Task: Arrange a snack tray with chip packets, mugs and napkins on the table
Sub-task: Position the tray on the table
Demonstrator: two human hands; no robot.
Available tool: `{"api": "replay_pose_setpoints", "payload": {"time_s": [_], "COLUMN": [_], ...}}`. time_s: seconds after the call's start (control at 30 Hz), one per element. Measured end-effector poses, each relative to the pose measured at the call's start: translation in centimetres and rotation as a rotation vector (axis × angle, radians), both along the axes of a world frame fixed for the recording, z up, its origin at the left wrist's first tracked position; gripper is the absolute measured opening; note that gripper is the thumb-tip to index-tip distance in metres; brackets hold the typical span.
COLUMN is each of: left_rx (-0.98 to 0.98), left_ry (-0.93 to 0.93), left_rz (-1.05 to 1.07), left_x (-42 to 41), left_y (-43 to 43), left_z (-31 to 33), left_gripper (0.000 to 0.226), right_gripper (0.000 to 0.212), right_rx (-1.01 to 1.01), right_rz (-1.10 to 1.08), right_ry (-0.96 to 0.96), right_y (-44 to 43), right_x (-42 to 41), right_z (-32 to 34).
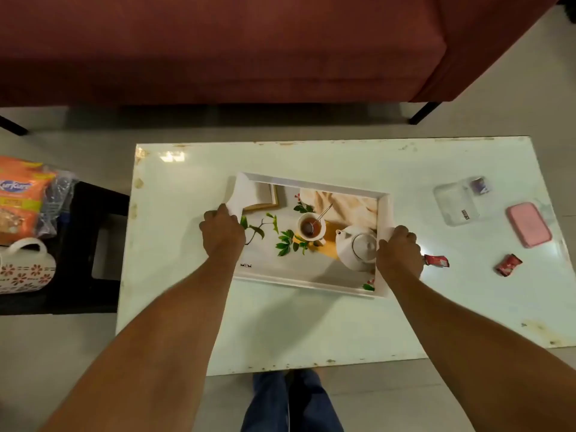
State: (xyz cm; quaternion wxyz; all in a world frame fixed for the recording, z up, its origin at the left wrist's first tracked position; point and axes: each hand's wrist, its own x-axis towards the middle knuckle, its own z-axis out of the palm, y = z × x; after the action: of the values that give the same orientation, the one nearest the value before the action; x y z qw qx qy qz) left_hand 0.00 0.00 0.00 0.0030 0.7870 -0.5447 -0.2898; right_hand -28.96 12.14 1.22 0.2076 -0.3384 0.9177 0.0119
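Note:
A white rectangular tray (311,183) printed with a teapot, a cup and leaves lies slightly skewed on the middle of the white table (311,325). My left hand (222,233) grips its left handle and my right hand (399,251) grips its right handle. Nothing stands in the tray. Orange chip packets (21,194) in clear plastic and a white mug (26,269) with red flower marks sit on a black stool (90,219) left of the table. No napkins are visible.
On the table's right side lie a clear plastic box (456,204), a pink lidded box (529,224) and two small red wrapped sweets (436,260) (508,265). A dark red sofa (218,48) stands beyond the table. My legs show below the near edge.

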Motion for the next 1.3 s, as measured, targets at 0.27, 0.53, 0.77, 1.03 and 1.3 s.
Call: {"api": "replay_pose_setpoints", "payload": {"time_s": [0.27, 0.53, 0.77, 1.03, 1.3], "left_rx": [0.008, 0.015, 0.010, 0.005, 0.025], "left_ry": [0.027, 0.029, 0.003, -0.012, -0.068], "left_rz": [0.127, 0.214, 0.190, 0.170, 0.112], "left_x": [0.2, 0.4, 0.2, 0.0, -0.1], "left_y": [1.2, 4.0, 4.1, 3.7, 3.9], "left_z": [-0.5, -0.7, -1.0, -1.4, -0.6], "left_gripper": [0.038, 0.036, 0.034, 0.034, 0.041], "right_gripper": [0.032, 0.032, 0.031, 0.028, 0.034], "right_rx": [-0.051, -0.041, -0.030, -0.036, 0.044], "right_rz": [-0.093, -0.012, -0.012, -0.005, 0.025], "right_ry": [-0.078, -0.070, -0.090, -0.112, -0.034], "right_y": [-1.4, -2.7, -2.3, -1.6, -1.5], "right_x": [-1.9, -2.6, -2.8, -3.2, -2.8], "right_z": [-0.4, -0.2, -0.3, -0.3, 0.5]}}
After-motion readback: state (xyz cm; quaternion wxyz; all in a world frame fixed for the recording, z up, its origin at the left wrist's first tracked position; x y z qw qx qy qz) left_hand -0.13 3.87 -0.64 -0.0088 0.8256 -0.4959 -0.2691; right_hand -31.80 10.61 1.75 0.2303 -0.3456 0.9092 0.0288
